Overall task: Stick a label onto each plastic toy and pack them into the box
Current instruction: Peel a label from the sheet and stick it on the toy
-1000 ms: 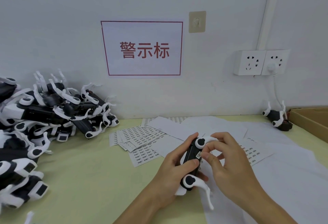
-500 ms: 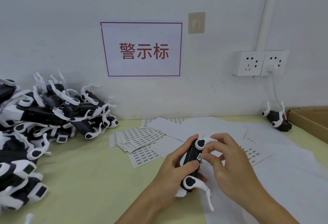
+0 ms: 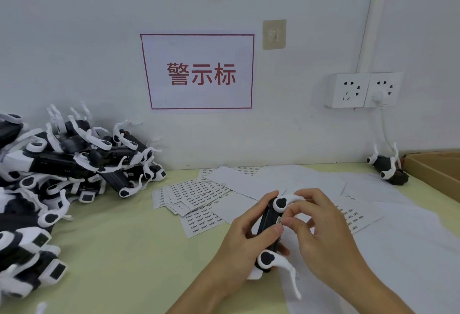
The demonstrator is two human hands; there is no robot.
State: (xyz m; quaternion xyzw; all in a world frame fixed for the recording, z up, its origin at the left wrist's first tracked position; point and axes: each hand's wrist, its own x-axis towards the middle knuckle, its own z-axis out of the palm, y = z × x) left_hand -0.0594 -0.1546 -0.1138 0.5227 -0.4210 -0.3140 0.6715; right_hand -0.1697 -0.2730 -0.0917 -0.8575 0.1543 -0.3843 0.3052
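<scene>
My left hand (image 3: 245,236) grips a black-and-white plastic toy (image 3: 270,216) above the table's front middle, fingers curled round its black body. My right hand (image 3: 321,236) pinches a small white label (image 3: 280,221) against the toy's right side with thumb and forefinger. A large heap of the same toys (image 3: 62,171) fills the table's left side. One single toy (image 3: 388,167) lies at the far right by the cardboard box (image 3: 438,171), of which only a corner shows. Sheets of printed labels (image 3: 196,196) lie fanned out behind my hands.
Blank white backing sheets (image 3: 398,239) cover the table's right half under my right hand. The wall close behind carries a sign with red characters (image 3: 199,72) and a double socket (image 3: 363,89) with a plugged-in white cable hanging near the single toy.
My right thumb and forefinger have closed in on the label at the toy's side. The toy and my left hand have barely shifted.
</scene>
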